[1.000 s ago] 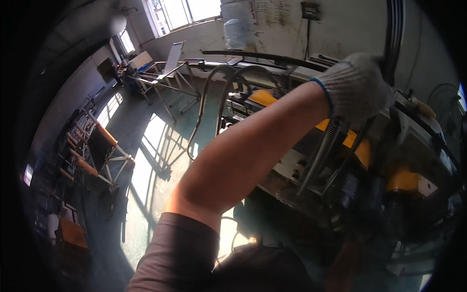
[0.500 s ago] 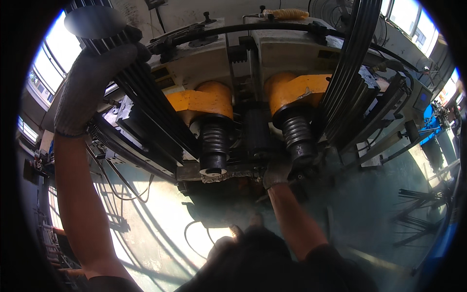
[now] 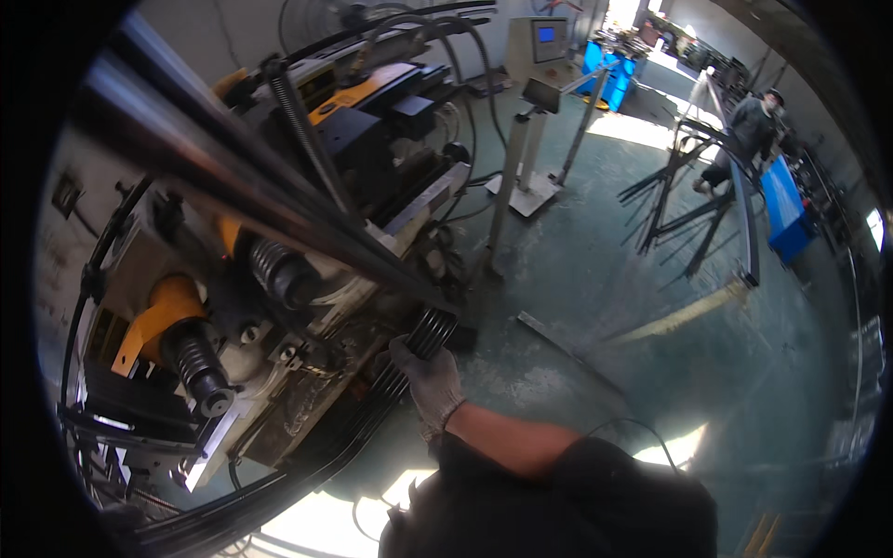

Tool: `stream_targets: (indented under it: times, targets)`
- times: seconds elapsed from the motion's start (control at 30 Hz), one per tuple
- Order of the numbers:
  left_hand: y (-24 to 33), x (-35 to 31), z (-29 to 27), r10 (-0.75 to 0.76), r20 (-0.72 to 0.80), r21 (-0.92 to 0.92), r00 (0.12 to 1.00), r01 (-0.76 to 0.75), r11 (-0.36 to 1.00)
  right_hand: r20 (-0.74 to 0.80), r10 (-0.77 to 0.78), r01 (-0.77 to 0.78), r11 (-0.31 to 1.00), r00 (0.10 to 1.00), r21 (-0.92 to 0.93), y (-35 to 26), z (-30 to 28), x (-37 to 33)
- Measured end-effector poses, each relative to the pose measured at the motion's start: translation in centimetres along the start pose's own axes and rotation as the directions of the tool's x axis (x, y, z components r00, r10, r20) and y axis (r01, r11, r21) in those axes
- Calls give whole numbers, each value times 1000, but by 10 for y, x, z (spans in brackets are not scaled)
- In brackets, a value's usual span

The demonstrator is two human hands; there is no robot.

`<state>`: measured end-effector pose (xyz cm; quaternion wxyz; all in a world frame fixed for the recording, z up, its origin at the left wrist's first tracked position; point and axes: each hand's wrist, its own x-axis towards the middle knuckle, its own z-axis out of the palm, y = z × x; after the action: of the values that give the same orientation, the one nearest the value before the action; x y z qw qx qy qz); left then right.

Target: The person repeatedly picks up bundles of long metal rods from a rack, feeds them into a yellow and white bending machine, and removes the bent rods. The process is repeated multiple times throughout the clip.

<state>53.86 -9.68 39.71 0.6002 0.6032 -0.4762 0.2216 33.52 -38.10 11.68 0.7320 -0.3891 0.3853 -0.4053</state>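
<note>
One hand is in view: the right hand (image 3: 433, 377), in a pale knitted glove, just beside the near edge of the machine (image 3: 339, 367). It is closed around a bundle of black bars (image 3: 358, 432), fingers wrapped over and thumb lying along the side nearest the machine; at least three lengths can be counted, one end showing just past the grip and the rest running along the machine's near side. The right forearm is bent at the elbow and angled toward the machine, coming out of one black sleeve (image 3: 614, 474). The left hand is out of view, so its state cannot be told. A second bundle (image 3: 279, 200), blurred, slants across the front of the machine; whether it touches the gripped one is unclear. The machine carries two black ribbed cylinders (image 3: 195, 367), with yellow housings behind them. To the right of the machine are one pedestal stand (image 3: 526, 153) and one control box (image 3: 538, 46), its single lit blue screen too small to read. Farther right of the machine stand one rack of dark bars (image 3: 684, 191), two blue containers (image 3: 786, 209) and one other person (image 3: 749, 130).
</note>
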Motion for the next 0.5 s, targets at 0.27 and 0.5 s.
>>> stream_targets:
  times: [0.27,0.5]
  targets:
    - [-30,-241,96,-758,173,113,629,752,650,-341,-663,149,567,666,-810,-110,-353,-75]
    - [100,-407,225,-770,577,-360,-272,761,-539,-488,-817,-89,486,306,-869,-295,-499,-124]
